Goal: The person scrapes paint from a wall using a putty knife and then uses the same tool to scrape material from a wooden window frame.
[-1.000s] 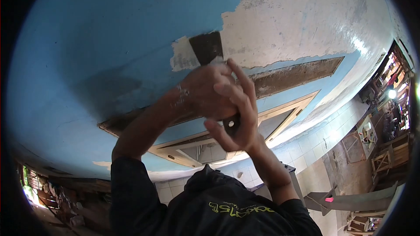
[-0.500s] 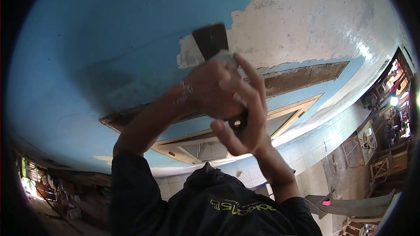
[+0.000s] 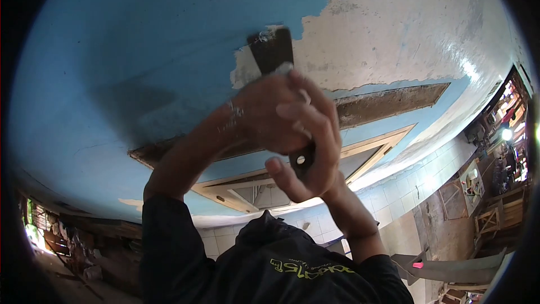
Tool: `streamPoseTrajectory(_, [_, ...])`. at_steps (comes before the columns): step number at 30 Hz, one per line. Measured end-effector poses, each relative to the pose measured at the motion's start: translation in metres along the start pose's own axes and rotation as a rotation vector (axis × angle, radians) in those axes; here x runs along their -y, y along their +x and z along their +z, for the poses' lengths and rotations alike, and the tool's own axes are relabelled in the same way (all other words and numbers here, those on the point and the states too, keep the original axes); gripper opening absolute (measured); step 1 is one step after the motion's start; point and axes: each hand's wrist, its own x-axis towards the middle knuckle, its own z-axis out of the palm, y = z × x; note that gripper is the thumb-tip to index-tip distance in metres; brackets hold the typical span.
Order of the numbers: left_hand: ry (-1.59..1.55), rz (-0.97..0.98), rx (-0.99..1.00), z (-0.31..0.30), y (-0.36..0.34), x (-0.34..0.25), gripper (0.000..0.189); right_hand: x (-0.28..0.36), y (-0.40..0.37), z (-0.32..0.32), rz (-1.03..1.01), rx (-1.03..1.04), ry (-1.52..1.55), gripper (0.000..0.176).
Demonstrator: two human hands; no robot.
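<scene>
A dark scraper (image 3: 272,50) lies with its broad blade against the wall, at the edge between blue paint (image 3: 185,17) and a bare pale patch (image 3: 382,39). Pale flakes show at the blade's tip. My left hand (image 3: 267,112) is wrapped round the scraper's handle, and white specks dot its wrist. My right hand (image 3: 323,141) presses against the left one, fingers bent over it and thumb apart. Between the hands shows the handle's end, with a round hole. Whether the right hand also touches the handle is hidden.
Beneath the hands runs a brown recessed strip (image 3: 388,104) above a wooden window frame (image 3: 365,160). White tiles (image 3: 394,194) line the lower wall. Wooden items (image 3: 506,214) stand at the right, and a grey board (image 3: 461,269) with a pink object lies at the lower right.
Pale flakes now show on the blade's tip, where hardly any were seen before. Both hands have shifted very slightly, still together on the scraper.
</scene>
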Motion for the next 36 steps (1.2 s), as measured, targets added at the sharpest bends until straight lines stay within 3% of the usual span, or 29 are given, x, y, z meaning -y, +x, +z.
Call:
streamPoseTrajectory(2, [0.047, 0.056, -0.076, -0.008, 0.009, 0.000, 0.012, 0.001, 0.006, 0.000, 0.008, -0.011, -0.027, 0.056])
streamPoseTrajectory(5, [-0.038, -0.135, -0.035, 0.001, -0.001, -0.005, 0.011, -0.001, -0.001, 0.002, -0.002, -0.012, -0.051, 0.054])
streamPoseTrajectory(8, [-0.040, -0.147, 0.005, 0.008, -0.014, -0.007, 0.010, -0.007, -0.019, 0.017, -0.018, -0.053, -0.029, 0.053])
streamPoseTrajectory(13, [0.013, -0.071, -0.081, -0.005, 0.001, 0.002, 0.010, -0.006, 0.016, 0.004, -0.072, -0.046, -0.012, 0.051])
streamPoseTrajectory(17, [0.074, -0.061, -0.163, 0.008, -0.012, -0.007, 0.013, -0.005, -0.007, 0.010, -0.036, -0.027, 0.006, 0.050])
streamPoseTrajectory(20, [0.018, -0.118, -0.008, 0.005, -0.014, -0.008, 0.014, -0.002, -0.012, 0.014, -0.025, -0.035, -0.002, 0.049])
streamPoseTrajectory(25, [0.248, 0.110, -0.067, -0.018, 0.005, 0.003, 0.012, -0.003, 0.024, 0.008, -0.052, -0.065, 0.033, 0.049])
streamPoseTrajectory(27, [0.204, 0.079, -0.068, -0.014, 0.001, 0.000, 0.013, 0.002, 0.010, 0.009, -0.017, -0.044, 0.006, 0.049])
streamPoseTrajectory(29, [0.017, -0.094, -0.063, 0.004, -0.016, -0.006, 0.014, 0.000, -0.004, 0.012, -0.021, -0.041, -0.024, 0.050])
streamPoseTrajectory(32, [0.063, -0.071, -0.008, 0.002, -0.015, 0.000, 0.014, -0.003, -0.009, 0.018, -0.043, -0.060, -0.050, 0.050])
streamPoseTrajectory(36, [0.191, 0.054, -0.132, -0.018, 0.007, 0.009, 0.012, 0.000, 0.025, 0.005, -0.041, -0.060, -0.003, 0.051])
